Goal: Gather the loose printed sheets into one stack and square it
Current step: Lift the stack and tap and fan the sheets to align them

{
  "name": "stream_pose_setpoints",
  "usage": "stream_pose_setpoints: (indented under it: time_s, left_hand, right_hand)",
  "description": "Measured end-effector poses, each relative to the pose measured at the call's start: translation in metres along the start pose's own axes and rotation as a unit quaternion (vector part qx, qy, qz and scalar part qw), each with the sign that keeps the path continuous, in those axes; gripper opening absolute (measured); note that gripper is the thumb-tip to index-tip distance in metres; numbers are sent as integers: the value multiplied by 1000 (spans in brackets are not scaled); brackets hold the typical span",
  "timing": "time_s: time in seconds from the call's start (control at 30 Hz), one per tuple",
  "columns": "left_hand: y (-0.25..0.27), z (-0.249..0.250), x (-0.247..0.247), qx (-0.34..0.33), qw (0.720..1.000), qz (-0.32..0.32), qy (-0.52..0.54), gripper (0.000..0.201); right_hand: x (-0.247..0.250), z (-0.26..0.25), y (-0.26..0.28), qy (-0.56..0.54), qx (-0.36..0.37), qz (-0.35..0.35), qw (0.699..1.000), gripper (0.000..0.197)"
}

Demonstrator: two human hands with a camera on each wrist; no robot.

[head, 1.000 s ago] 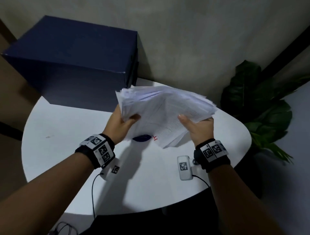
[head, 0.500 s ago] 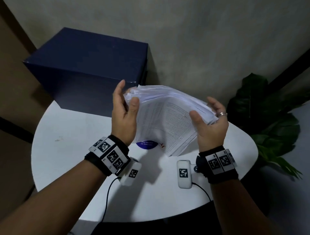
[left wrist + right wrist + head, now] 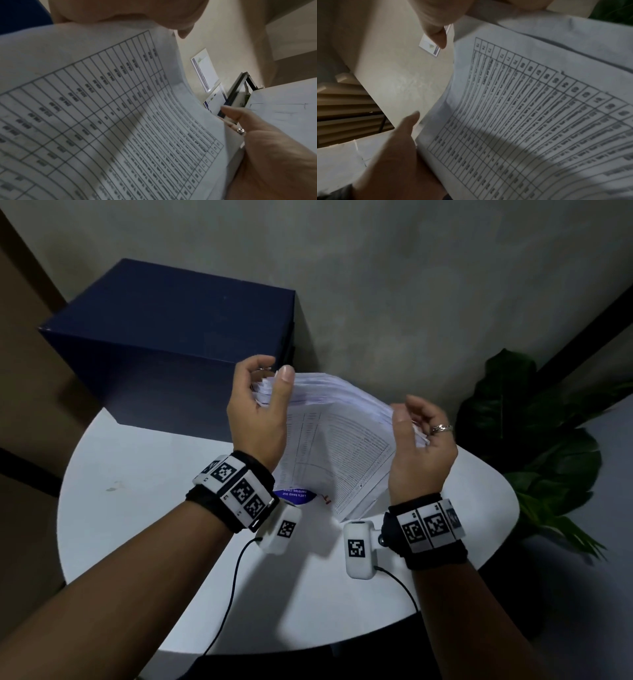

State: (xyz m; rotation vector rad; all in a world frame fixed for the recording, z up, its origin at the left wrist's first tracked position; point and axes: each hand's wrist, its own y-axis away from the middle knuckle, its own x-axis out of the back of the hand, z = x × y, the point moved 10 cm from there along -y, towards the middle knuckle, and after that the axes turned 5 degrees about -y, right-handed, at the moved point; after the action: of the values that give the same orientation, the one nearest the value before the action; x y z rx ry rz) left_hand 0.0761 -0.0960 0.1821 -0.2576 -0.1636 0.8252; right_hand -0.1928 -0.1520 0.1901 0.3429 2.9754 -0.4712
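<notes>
Loosely, left hand (image 3: 260,419) and right hand (image 3: 422,451) hold the bowed stack (image 3: 342,440).

The printed sheets (image 3: 342,440) are thin matt paper; the table (image 3: 137,525) looks smooth and white; the ring (image 3: 441,428) is shiny metal.

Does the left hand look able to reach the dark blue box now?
Probably yes: the dark blue box stands just beyond the left hand, nothing between them. But the hand grips the stack of sheets, so it must let go first.

Blue box (image 3: 178,337) rises behind the sheets (image 3: 342,440); table's (image 3: 130,508) left open
</notes>
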Motion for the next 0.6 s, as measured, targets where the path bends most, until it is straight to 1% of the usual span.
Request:
stream_pose_setpoints:
  time_s: [0.13, 0.23, 0.33, 0.47, 0.53, 0.6]
  left_hand:
    - [-2, 0, -1, 5, 1000, 22, -3, 17]
    - [-3, 0, -3, 0, 1000, 12, -8, 13]
    - [-4, -2, -1, 3, 1000, 20, -11, 17]
    - [-5, -1, 2, 1, 1000, 28, 1, 21]
    - [-5, 1, 1, -11, 1000, 21, -4, 21]
    - [-3, 5, -3, -31, 999, -2, -18, 17]
  right_hand:
    - [0, 2, 1, 19, 0, -5, 1000, 16]
    - [-1, 2, 3, 33, 5, -17, 999, 16]
    - [1, 3, 3, 13, 0, -1, 1000, 17]
    - [2, 4, 5, 6, -1, -3, 1000, 17]
    - [2, 4, 5, 6, 2, -4, 1000, 17]
    - [0, 5, 5, 1, -1, -12, 1000, 16]
